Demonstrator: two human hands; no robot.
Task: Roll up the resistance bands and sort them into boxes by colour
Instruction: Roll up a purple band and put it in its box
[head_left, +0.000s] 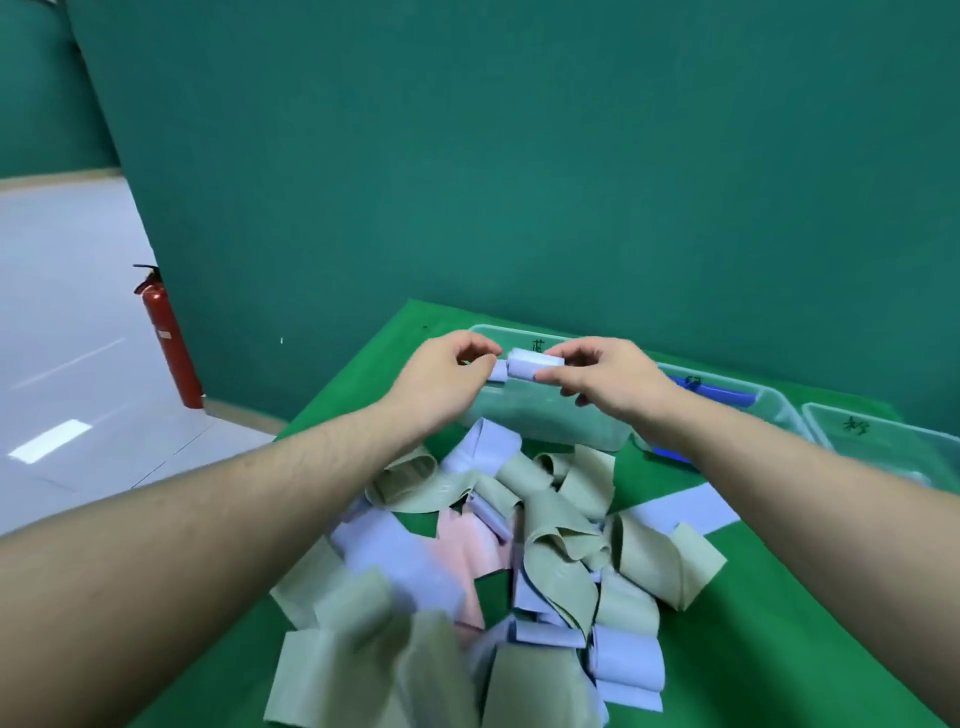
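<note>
Rolling finished: left hand (447, 371) and right hand (605, 371) pinch a rolled lavender rubber band (527, 365) over the clear plastic box (545, 426); next, release into it.

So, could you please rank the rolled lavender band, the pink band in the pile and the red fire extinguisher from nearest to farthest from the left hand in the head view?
From the left hand:
1. Rolled lavender band, pinched at its fingertips, above the clear box.
2. Pink band, in the pile on the table, below the hand.
3. Red fire extinguisher, on the floor, far left.
</note>
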